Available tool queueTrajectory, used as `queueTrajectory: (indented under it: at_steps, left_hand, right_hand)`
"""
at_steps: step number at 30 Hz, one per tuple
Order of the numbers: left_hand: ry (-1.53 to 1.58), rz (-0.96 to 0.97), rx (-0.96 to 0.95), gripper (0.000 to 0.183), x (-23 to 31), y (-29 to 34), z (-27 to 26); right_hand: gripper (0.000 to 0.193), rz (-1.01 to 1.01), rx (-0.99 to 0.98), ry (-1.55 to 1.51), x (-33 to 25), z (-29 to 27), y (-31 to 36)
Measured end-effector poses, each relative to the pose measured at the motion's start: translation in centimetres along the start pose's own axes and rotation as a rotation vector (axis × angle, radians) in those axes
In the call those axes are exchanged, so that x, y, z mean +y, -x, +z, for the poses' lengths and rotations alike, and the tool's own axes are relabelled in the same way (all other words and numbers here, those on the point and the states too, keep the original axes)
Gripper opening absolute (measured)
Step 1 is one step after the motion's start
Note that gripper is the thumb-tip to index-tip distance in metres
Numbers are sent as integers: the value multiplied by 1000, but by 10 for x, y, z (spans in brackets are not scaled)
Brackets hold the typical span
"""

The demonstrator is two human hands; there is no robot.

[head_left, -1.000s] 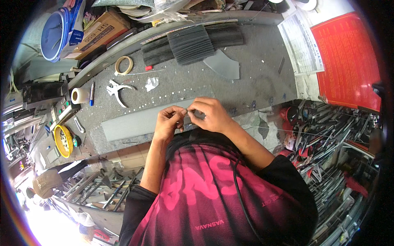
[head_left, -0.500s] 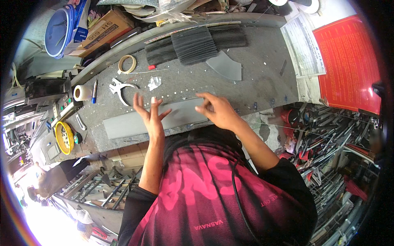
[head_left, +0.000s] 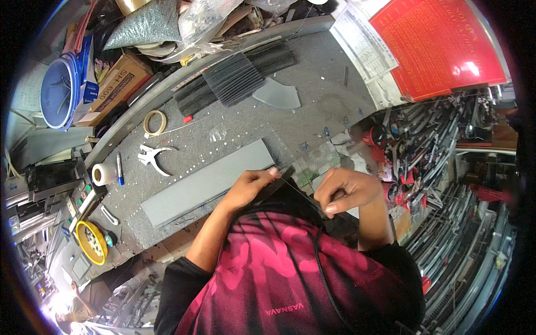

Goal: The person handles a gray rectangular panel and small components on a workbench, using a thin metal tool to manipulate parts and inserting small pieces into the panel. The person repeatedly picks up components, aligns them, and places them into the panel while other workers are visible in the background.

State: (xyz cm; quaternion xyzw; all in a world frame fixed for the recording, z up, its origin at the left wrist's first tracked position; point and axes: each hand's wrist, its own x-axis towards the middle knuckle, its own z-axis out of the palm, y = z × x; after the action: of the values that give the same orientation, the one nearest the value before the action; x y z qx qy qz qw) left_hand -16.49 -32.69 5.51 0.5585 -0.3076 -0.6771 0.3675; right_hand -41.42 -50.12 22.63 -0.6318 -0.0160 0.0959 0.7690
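Note:
A thin string (head_left: 301,194) runs taut between my two hands near the bench's front edge. My left hand (head_left: 249,188) pinches one end at thumb and forefinger, beside the right end of a long flat grey strip (head_left: 215,178). Lower and to the right, my right hand (head_left: 350,190) has its fingers curled, with the string's other end between thumb and forefinger. The strip lies on the grey bench top (head_left: 324,61), slanting up to the right. White hole-punch pliers (head_left: 155,158) lie beyond its left part, among small white discs.
Pleated black mesh (head_left: 231,79) and a curved grey offcut (head_left: 277,94) lie farther back. Leftward are a tape roll (head_left: 154,123), a white roll (head_left: 104,174), a blue pen (head_left: 119,169) and a yellow bowl (head_left: 92,243). Metal profiles (head_left: 446,206) crowd the right side.
My view has swung to the right. Both hands, earlier raised with fingers apart above the strip, have moved right and toward me, and now pinch a string between them.

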Motion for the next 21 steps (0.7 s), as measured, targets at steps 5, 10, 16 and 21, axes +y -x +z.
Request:
queueTrajectory:
  at_steps: [5, 10, 16, 21]
  left_hand:
    - [81, -26, 33, 25, -46, -15, 13]
    - [-210, 131, 38, 17, -87, -2, 34]
    - [-592, 150, 98, 20, -77, 1, 32]
    - [-493, 121, 32, 26, -78, 10, 22]
  right_hand:
    - [36, 438, 85, -56, 33, 62, 13]
    - [38, 652, 1046, 1056, 108, 92, 4]
    - [26, 706, 991, 665, 195, 60, -108]
    - [22, 641, 954, 459, 217, 51, -129]
